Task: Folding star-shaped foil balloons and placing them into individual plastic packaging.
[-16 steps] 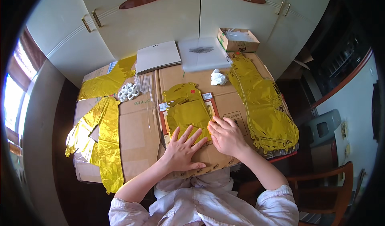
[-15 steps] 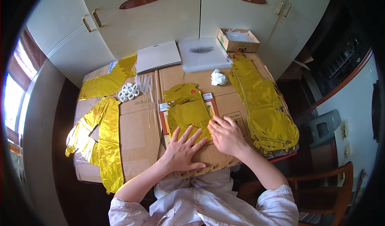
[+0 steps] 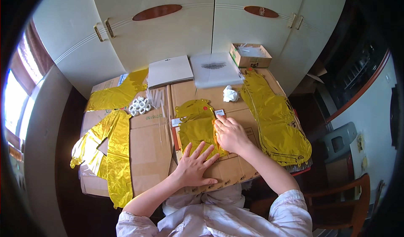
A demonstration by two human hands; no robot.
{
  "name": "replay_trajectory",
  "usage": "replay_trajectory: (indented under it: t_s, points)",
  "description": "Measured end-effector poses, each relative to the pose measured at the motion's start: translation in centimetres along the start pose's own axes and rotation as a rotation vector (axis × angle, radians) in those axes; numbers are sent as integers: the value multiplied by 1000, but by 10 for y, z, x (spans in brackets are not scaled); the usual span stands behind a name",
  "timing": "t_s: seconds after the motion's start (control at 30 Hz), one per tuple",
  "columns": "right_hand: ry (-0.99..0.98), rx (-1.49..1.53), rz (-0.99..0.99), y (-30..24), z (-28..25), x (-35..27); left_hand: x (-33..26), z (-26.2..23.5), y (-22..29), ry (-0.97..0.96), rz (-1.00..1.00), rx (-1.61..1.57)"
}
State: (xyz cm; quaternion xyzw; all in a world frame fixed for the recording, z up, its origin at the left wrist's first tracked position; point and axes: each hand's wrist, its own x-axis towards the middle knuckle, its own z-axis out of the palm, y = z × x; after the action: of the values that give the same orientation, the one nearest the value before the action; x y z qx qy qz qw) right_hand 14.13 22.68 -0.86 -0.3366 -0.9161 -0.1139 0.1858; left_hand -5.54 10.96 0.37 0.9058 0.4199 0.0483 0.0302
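Note:
A folded gold foil balloon lies on a red-bordered printed card at the middle of the cardboard-covered table. My left hand rests flat on the balloon's near end, fingers spread and thumb out to the right. Along the balloon's right edge, my right hand has its fingers bent and close together, gripping or pressing the foil there. Its fingertips are partly hidden, and the card beneath is mostly covered. A small red spot marks the balloon's far part.
Gold foil balloons lie flat at left and in a stack at right. Beyond are white rings, clear straws, crumpled white tissue, grey-white cards, clear plastic sleeves and an open box.
My right hand has slid away from me along the balloon's right edge, its fingers now more bent. My left hand stays on the near end. The view has tilted slightly upward.

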Motion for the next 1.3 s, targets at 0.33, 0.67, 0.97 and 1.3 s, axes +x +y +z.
replay_trajectory:
  t_s: [0.33, 0.67, 0.97, 1.3]
  points:
    - [-102, 45, 97, 21, 16, 37, -2, -2, 1, 3, -3, 19]
    - [-305, 297, 354, 45, 10, 48, -4, 0, 1, 32, -7, 48]
    - [-664, 326, 268, 77, -5, 97, -5, 0, 1, 51, 5, 30]
    - [-225, 410, 559, 112, -28, 138, -6, -3, -1, 63, 3, 7]
